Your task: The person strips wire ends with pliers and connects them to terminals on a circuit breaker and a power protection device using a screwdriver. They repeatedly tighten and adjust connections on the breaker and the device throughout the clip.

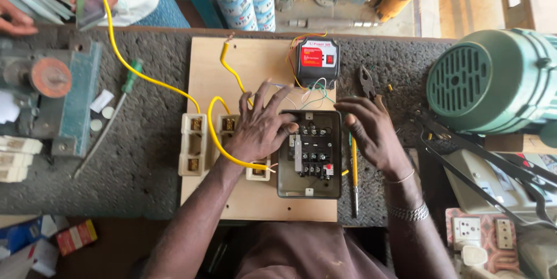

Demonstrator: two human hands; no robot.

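A grey open starter box (pixel 309 189) with black contactor parts inside lies on a pale wooden board (pixel 258 61). My left hand (pixel 261 125) rests flat with fingers spread on the board and the box's left edge, over a cream fuse holder (pixel 227 123) and a yellow wire (pixel 216 134). My right hand (pixel 371 131) hovers open at the box's right side, above a yellow-handled screwdriver (pixel 354 166). A second cream fuse holder (pixel 193 144) sits further left. A black relay unit with a red label (pixel 316 61) stands at the board's far edge.
A green electric motor (pixel 493 78) fills the right. Pliers (pixel 367 81) lie beside the board. A green-handled screwdriver (pixel 119 102) and a bench vise (pixel 52 90) are at the left. Another person's hands (pixel 14 20) work at the far left. White sockets (pixel 476 232) sit at lower right.
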